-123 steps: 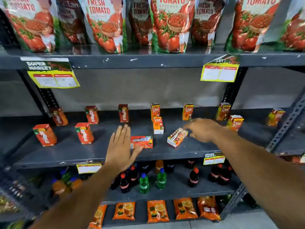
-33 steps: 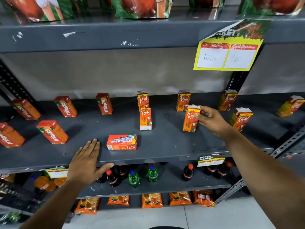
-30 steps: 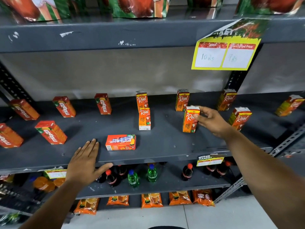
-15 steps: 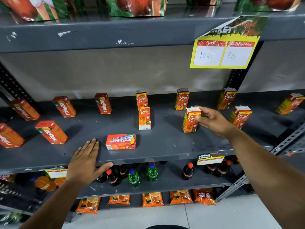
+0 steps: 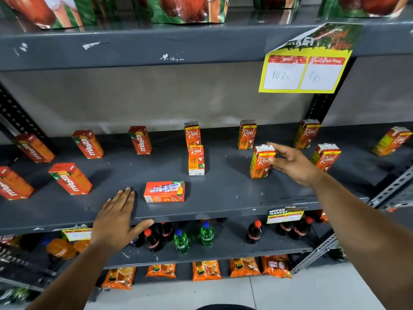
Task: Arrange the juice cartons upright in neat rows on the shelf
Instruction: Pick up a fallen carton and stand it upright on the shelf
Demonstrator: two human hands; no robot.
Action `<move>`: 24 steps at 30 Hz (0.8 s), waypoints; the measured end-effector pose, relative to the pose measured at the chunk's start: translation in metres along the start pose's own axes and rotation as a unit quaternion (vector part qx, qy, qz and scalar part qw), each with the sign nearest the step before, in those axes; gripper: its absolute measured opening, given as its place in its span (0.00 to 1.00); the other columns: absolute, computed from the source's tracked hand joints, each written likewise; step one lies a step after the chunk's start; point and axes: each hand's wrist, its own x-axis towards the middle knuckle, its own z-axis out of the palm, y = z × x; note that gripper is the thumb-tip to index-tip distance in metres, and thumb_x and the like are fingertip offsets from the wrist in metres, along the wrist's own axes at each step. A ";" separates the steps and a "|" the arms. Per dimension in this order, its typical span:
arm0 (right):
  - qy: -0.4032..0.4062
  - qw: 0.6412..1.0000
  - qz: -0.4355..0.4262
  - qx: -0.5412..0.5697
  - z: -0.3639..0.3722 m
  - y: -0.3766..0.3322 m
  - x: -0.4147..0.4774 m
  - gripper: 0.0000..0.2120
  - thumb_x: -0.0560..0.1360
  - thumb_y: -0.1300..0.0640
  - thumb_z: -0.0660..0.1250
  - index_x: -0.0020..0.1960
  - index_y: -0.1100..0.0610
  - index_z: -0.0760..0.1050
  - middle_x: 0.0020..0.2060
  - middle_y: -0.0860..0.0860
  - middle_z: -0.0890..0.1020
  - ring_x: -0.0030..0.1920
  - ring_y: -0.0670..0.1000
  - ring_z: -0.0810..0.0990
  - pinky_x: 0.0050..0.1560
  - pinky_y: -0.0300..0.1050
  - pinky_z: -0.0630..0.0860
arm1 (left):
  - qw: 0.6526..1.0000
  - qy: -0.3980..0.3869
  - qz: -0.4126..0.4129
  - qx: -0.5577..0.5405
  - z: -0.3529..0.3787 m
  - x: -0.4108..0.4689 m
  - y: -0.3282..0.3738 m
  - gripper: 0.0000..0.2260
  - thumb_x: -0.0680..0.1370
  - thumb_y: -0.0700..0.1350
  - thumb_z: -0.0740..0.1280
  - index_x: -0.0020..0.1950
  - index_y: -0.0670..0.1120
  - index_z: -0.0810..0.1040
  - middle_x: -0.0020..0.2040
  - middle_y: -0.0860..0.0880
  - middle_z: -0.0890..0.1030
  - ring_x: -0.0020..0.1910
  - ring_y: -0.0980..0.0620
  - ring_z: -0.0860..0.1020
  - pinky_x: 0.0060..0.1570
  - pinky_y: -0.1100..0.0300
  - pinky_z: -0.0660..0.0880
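On the grey shelf small orange "Real" juice cartons stand upright: three along the back and two nearer the front. My right hand pinches the top right corner of one upright Real carton standing on the shelf. Red Maaza cartons stand at the left. Another Maaza carton lies flat on its side near the front edge. Just left of that carton, my left hand rests flat and open on the shelf's front edge.
Tomato pouches fill the shelf above, and a yellow price tag hangs from its edge. Soft-drink bottles stand on the shelf below, with orange snack packs under them. A slotted metal brace runs at the right.
The Real carton that lay flat near the front now stands upright under my right hand. Over the last second my fingers have shifted to its top corner. My left hand stays put.
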 end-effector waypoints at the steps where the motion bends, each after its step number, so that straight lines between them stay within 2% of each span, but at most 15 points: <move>1: 0.000 1.000 0.003 -0.002 0.000 0.000 0.000 0.26 0.77 0.62 0.65 0.74 0.52 0.64 0.58 0.43 0.78 0.63 0.49 0.76 0.58 0.38 0.77 | 1.000 0.000 0.000 0.002 0.000 0.000 0.000 0.46 0.71 0.75 0.48 0.76 0.43 0.55 0.77 0.45 0.55 0.75 0.47 0.52 0.72 0.48 0.51; 3: 0.003 1.000 0.009 -0.012 -0.001 -0.001 -0.001 0.29 0.77 0.63 0.66 0.75 0.52 0.62 0.62 0.43 0.76 0.67 0.49 0.73 0.62 0.43 0.75 | 1.000 0.001 -0.001 -0.002 -0.001 0.000 0.000 0.46 0.71 0.75 0.48 0.76 0.42 0.55 0.77 0.45 0.56 0.75 0.47 0.53 0.72 0.48 0.52; 5: 0.009 1.000 0.012 -0.019 0.001 -0.004 -0.002 0.35 0.75 0.64 0.68 0.77 0.51 0.57 0.67 0.44 0.69 0.71 0.49 0.67 0.67 0.47 0.69 | 1.000 -0.002 -0.002 -0.003 -0.001 0.000 0.001 0.46 0.71 0.75 0.48 0.76 0.42 0.55 0.77 0.45 0.55 0.75 0.47 0.52 0.72 0.48 0.51; 7: 0.039 0.999 -0.008 0.010 0.007 -0.013 -0.002 0.38 0.74 0.65 0.69 0.78 0.51 0.54 0.72 0.48 0.66 0.73 0.51 0.64 0.67 0.44 0.66 | 1.000 -0.007 -0.002 -0.007 -0.001 0.000 0.001 0.47 0.70 0.76 0.48 0.76 0.43 0.55 0.77 0.46 0.54 0.75 0.48 0.51 0.72 0.49 0.50; 8: 0.070 0.997 -0.034 0.012 0.013 -0.022 -0.003 0.37 0.74 0.65 0.69 0.77 0.51 0.56 0.72 0.50 0.66 0.72 0.51 0.64 0.64 0.38 0.67 | 1.000 -0.007 -0.001 -0.013 -0.002 0.001 0.000 0.47 0.70 0.76 0.48 0.76 0.43 0.54 0.77 0.47 0.54 0.75 0.49 0.51 0.72 0.50 0.50; 10: 0.149 0.982 -0.101 -0.048 0.030 -0.046 -0.003 0.32 0.73 0.62 0.71 0.74 0.53 0.63 0.68 0.49 0.71 0.67 0.46 0.69 0.56 0.29 0.69 | 0.999 -0.010 0.013 -0.028 -0.006 0.002 -0.006 0.48 0.68 0.77 0.49 0.77 0.44 0.54 0.77 0.48 0.53 0.75 0.49 0.52 0.72 0.52 0.49; 12: 0.191 0.956 -0.182 -0.128 0.055 -0.071 0.004 0.24 0.71 0.59 0.72 0.66 0.53 0.73 0.57 0.49 0.79 0.56 0.45 0.78 0.57 0.36 0.73 | 0.998 -0.028 0.033 -0.036 -0.011 0.004 -0.015 0.49 0.68 0.78 0.49 0.77 0.44 0.51 0.77 0.48 0.52 0.75 0.50 0.51 0.71 0.53 0.50; 14: 0.148 0.951 -0.207 -0.173 0.087 -0.092 0.011 0.16 0.71 0.56 0.72 0.59 0.52 0.77 0.44 0.49 0.82 0.42 0.46 0.81 0.53 0.45 0.78 | 0.998 -0.039 0.038 -0.028 -0.013 0.004 -0.021 0.50 0.67 0.78 0.48 0.77 0.43 0.49 0.78 0.46 0.51 0.75 0.48 0.50 0.71 0.53 0.48; 15: 0.111 0.952 -0.190 -0.211 0.104 -0.099 0.016 0.16 0.72 0.53 0.72 0.59 0.53 0.77 0.43 0.49 0.82 0.41 0.47 0.81 0.52 0.46 0.78 | 0.998 -0.039 0.032 -0.022 -0.012 0.003 -0.021 0.51 0.67 0.78 0.48 0.77 0.42 0.49 0.78 0.44 0.51 0.76 0.47 0.50 0.71 0.53 0.47; 18: 0.030 0.935 -0.099 -0.339 0.155 -0.101 0.039 0.23 0.72 0.44 0.70 0.63 0.56 0.75 0.52 0.55 0.83 0.52 0.54 0.82 0.53 0.45 0.76 | 0.999 -0.049 -0.002 0.000 -0.011 -0.001 -0.016 0.51 0.67 0.78 0.44 0.77 0.42 0.46 0.78 0.44 0.48 0.76 0.47 0.46 0.71 0.52 0.43; 21: 0.043 0.929 -0.010 -0.367 0.192 -0.078 0.065 0.29 0.68 0.37 0.70 0.61 0.54 0.75 0.56 0.56 0.82 0.55 0.58 0.81 0.48 0.46 0.75 | 0.997 -0.075 -0.024 0.008 -0.014 -0.001 -0.012 0.51 0.67 0.78 0.43 0.77 0.43 0.41 0.78 0.45 0.43 0.75 0.48 0.42 0.71 0.52 0.41; 24: 0.070 0.931 0.038 -0.357 0.217 -0.063 0.078 0.39 0.65 0.31 0.68 0.66 0.55 0.70 0.60 0.56 0.79 0.58 0.60 0.79 0.50 0.50 0.77 | 0.995 -0.090 -0.034 -0.003 -0.017 -0.002 -0.011 0.51 0.67 0.78 0.44 0.76 0.43 0.39 0.78 0.46 0.40 0.75 0.48 0.39 0.70 0.52 0.39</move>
